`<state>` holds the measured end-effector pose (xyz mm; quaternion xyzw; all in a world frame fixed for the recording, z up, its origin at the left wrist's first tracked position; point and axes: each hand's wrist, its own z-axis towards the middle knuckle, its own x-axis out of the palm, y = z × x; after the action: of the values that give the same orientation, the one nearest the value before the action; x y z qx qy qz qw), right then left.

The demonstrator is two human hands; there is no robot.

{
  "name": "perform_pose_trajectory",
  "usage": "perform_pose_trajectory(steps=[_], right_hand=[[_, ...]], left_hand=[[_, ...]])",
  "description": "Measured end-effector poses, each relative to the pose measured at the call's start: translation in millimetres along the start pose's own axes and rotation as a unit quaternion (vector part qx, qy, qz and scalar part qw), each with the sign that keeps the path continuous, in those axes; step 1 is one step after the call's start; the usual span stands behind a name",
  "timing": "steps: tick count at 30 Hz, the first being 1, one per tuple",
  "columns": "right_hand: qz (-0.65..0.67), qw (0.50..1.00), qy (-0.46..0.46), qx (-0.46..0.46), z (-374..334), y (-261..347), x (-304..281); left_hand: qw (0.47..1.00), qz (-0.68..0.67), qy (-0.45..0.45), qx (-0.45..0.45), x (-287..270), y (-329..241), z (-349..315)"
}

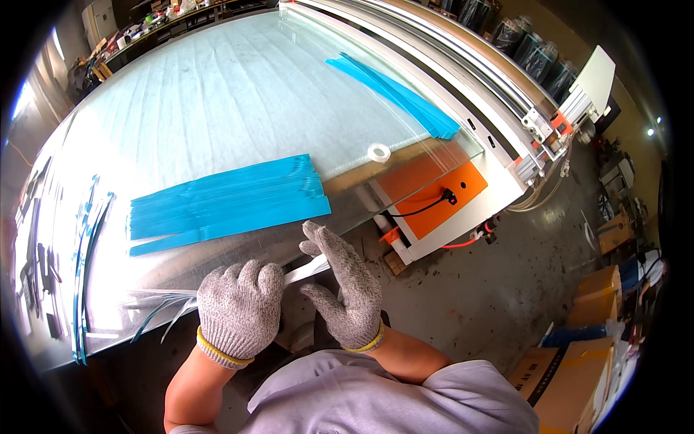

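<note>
Grey knitted-glove left hand (pixel 239 307) closed around thin white strip (pixel 307 269); right hand (pixel 345 288) open, fingers flat against strip, beside stacked blue plastic strips (pixel 228 202) on glass table (pixel 217 101).

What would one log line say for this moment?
left hand: grips white strips | right hand: open, touching them | blue strips: stacked on table
</note>
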<state>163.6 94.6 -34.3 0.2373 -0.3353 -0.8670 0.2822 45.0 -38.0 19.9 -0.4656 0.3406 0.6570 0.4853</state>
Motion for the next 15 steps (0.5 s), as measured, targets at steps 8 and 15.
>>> perform_pose_trajectory(steps=[8, 15], right_hand=[[-0.009, 1.0, 0.006, 0.002, -0.5, 0.7, -1.1], [-0.003, 1.0, 0.008, 0.004, -0.6, 2.1, -1.1]], left_hand=[[1.0, -0.003, -0.008, 0.004, -0.4, -1.1, 0.4], [1.0, -0.012, -0.02, 0.013, 1.1, -0.5, -0.4]])
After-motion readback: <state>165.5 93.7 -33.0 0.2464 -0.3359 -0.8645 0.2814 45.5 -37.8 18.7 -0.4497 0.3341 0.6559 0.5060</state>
